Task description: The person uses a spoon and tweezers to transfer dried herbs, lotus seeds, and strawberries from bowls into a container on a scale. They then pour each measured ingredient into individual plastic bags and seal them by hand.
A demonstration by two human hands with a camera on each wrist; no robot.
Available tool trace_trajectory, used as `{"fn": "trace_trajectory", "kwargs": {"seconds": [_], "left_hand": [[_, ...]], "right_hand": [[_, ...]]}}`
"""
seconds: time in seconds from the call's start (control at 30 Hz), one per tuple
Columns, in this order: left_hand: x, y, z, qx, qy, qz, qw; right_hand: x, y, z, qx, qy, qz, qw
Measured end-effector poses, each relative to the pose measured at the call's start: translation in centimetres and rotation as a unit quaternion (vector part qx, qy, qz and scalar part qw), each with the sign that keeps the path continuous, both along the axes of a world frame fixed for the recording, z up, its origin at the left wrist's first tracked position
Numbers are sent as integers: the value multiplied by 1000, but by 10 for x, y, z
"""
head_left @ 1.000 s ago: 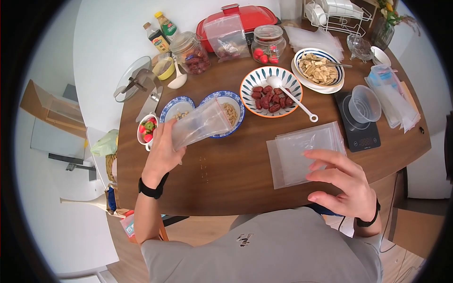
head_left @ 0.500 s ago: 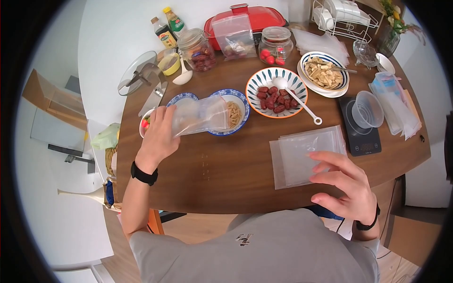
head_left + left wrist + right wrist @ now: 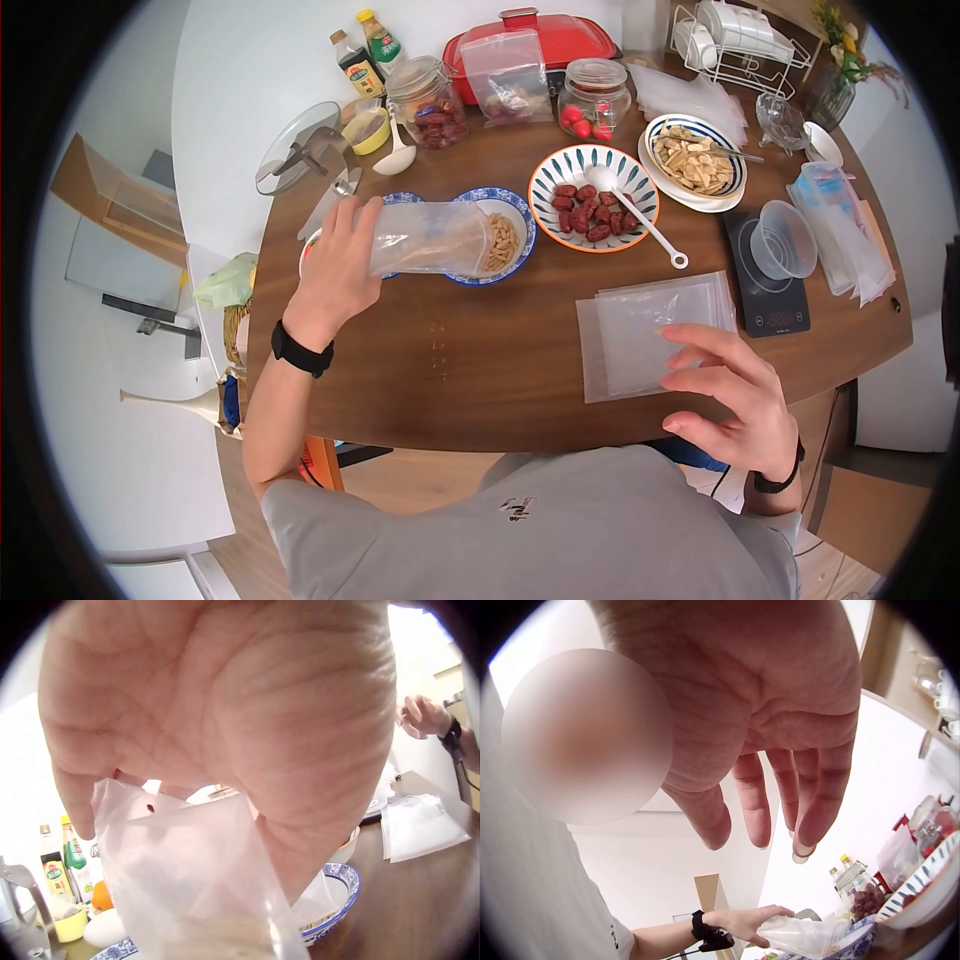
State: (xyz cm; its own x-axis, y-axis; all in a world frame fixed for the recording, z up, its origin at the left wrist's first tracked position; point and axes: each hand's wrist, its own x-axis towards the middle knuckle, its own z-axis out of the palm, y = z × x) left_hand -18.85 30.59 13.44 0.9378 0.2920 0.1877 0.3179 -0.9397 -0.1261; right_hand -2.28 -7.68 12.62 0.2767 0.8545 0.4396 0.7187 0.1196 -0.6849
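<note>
My left hand point(image 3: 338, 262) grips a clear plastic zip bag point(image 3: 425, 240) by its closed end. The bag lies nearly level in the air, its mouth over a blue-and-white bowl point(image 3: 527, 245) that holds pale, short pieces point(image 3: 501, 243). Pale brown contents show low in the bag in the left wrist view. Behind the bag, a second blue-and-white bowl point(image 3: 405, 198) is mostly hidden. My right hand point(image 3: 735, 395) hovers with loosely bent fingers by a stack of flat clear bags point(image 3: 650, 335), holding nothing.
A bowl of red dates point(image 3: 597, 215) with a white spoon point(image 3: 640, 220) stands right of the bag. Farther right are a plate of pale slices point(image 3: 690, 165) and a black scale point(image 3: 765, 290) with a plastic tub point(image 3: 784, 240). Jars point(image 3: 428, 105) and a red cooker point(image 3: 590, 40) line the back.
My left hand has swung the bag from an upward slant to nearly level, its mouth now at the right blue-and-white bowl. My right hand stays almost still. The head view has shifted slightly.
</note>
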Motion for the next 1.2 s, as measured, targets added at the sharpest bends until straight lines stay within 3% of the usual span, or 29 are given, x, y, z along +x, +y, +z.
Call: {"fn": "trace_trajectory", "kwargs": {"seconds": [0.23, 0.53, 0.8, 0.93, 1.2], "left_hand": [[12, 1, 12, 46, -5, -40, 998], [48, -26, 40, 191, 6, -126, 973], [65, -46, 40, 255, 106, -165, 947], [63, -44, 45, 257, 128, -159, 945], [42, -18, 50, 174, 34, -140, 974]], "right_hand": [[0, 0, 1, -1, 3, 4, 1000], [-1, 2, 2, -1, 7, 8, 1000], [-2, 3, 1, -2, 4, 14, 1000], [-1, 2, 3, -8, 1, 19, 1000], [-3, 5, -1, -8, 12, 22, 1000]]}}
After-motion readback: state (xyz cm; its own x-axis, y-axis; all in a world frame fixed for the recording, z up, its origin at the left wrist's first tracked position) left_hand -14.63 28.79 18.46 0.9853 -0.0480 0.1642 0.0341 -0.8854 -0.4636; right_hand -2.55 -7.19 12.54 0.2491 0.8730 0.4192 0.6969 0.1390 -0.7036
